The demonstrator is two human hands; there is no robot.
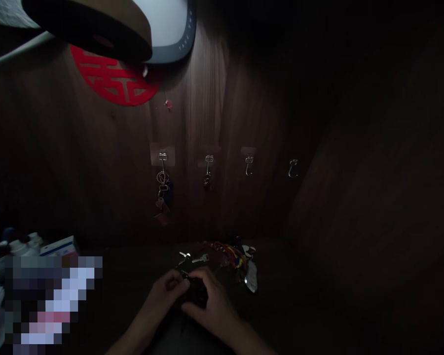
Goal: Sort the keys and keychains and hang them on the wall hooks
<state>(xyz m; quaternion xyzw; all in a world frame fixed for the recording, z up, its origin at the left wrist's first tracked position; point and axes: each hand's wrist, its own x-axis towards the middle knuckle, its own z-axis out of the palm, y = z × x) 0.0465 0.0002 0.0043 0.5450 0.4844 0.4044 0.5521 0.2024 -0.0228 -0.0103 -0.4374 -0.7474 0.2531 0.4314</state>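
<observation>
My left hand (166, 292) is closed, thumb and forefinger pinched together on part of a dark object (197, 292) low in the middle of the head view. Curled around the other side of this object is my right hand (216, 301), its fingertips close to the left ones. A small metallic glint shows at the top of the object, but in the dim light I cannot make out its kind. Just beyond my fingers lie silver keys (201, 258). To their right rests a tangle of red and yellow cords (229, 251), beside a pale, rounded fob-like item (250, 277).
On the wood wall, keys (162, 202) hang from the left hook and a small bunch (207, 180) from the second; two more hooks (249, 166) are to the right. A red cutout (129, 93) is higher up. Bottles (19, 248) and a box (61, 246) stand left.
</observation>
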